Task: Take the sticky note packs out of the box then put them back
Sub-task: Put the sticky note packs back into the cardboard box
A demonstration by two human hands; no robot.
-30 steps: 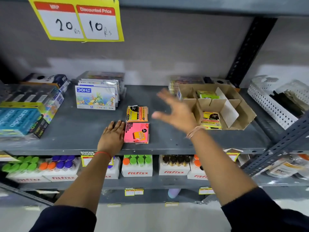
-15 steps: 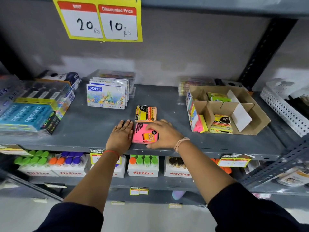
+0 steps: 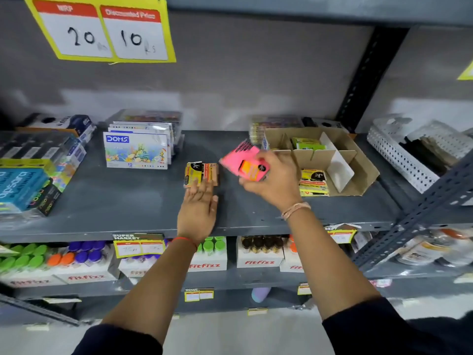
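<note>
Our right hand (image 3: 273, 180) gripped a flat pink sticky note pack (image 3: 243, 162), the cardboard box (image 3: 363, 172) just beyond; our left hand (image 3: 198, 211) lay flat and open, fingertips on an orange pack (image 3: 202, 172).

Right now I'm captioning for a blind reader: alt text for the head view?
The right hand lifts a pink sticky note pack toward a divided cardboard box on a grey shelf. The left hand reaches an orange pack.

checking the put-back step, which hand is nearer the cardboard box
Right. The right hand holds the pink sticky note pack just off the cardboard box's left side. The left hand lies farther left, fingertips on the orange pack.
</note>
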